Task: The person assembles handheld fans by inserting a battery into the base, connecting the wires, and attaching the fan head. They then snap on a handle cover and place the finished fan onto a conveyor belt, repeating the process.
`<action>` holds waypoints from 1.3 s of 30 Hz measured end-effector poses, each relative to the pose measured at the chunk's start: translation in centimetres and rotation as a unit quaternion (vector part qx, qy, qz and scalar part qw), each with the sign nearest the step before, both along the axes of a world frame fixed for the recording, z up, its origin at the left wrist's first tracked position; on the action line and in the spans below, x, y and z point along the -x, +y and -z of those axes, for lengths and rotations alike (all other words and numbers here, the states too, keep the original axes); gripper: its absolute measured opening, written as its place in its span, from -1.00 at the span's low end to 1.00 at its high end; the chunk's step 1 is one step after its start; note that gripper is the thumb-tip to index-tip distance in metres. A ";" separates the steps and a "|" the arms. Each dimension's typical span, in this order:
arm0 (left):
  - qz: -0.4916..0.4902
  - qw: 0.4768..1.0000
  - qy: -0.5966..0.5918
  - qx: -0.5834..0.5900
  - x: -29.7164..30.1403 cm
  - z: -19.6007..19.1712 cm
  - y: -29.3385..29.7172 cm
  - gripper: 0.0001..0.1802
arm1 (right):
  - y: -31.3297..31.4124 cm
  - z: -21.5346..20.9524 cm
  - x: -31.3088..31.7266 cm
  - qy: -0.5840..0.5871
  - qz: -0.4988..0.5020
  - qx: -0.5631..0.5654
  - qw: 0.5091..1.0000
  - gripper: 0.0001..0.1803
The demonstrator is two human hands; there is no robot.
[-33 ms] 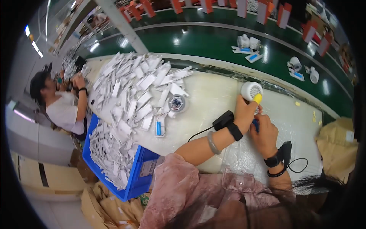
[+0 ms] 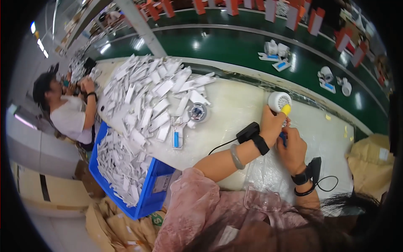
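My left hand [image 2: 273,122] is closed around a white round fan head with a slotted grille [image 2: 280,101]. A yellow cover sits on one fingertip, against the grille's edge. Just below it, my right hand [image 2: 292,147] is closed on a small dark-blue thing [image 2: 283,138], mostly hidden by the fingers, so its kind is unclear. The hands nearly touch. To the left on the table lies an open fan unit [image 2: 197,112] with its inner parts showing, joined to a white handle piece holding a blue battery [image 2: 176,139].
White plastic handle pieces [image 2: 157,86] are heaped on the table [image 2: 235,101]. More fill a blue bin [image 2: 149,185] at its near edge. Fan units [image 2: 277,50] lie on the green conveyor [image 2: 226,46] beyond. A co-worker [image 2: 69,109] stands at far left; brown sacking [image 2: 371,155] is at right.
The whole view has shifted slightly, moving the scene a little to the right. My hands keep the same hold on the fan head and the blue thing.
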State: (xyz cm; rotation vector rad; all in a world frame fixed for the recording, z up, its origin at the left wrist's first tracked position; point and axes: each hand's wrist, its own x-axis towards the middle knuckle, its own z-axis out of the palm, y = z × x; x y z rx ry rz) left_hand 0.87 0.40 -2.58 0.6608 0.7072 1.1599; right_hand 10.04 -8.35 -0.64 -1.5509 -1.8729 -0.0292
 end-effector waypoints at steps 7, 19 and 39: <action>-0.027 0.998 -0.047 0.013 0.8 -0.2 2.0 -0.65 | -0.1 -4.2 -2.1 0.082 -0.061 0.104 0.989 -0.73; -0.105 0.988 0.003 -0.115 -4.3 6.9 5.4 -0.73 | 11.3 -9.9 20.0 -0.084 -0.464 0.084 0.878 -0.76; -0.043 0.999 -0.013 0.009 0.7 0.5 4.8 -0.68 | 10.4 -10.5 25.4 -0.133 -0.386 0.047 0.912 -0.63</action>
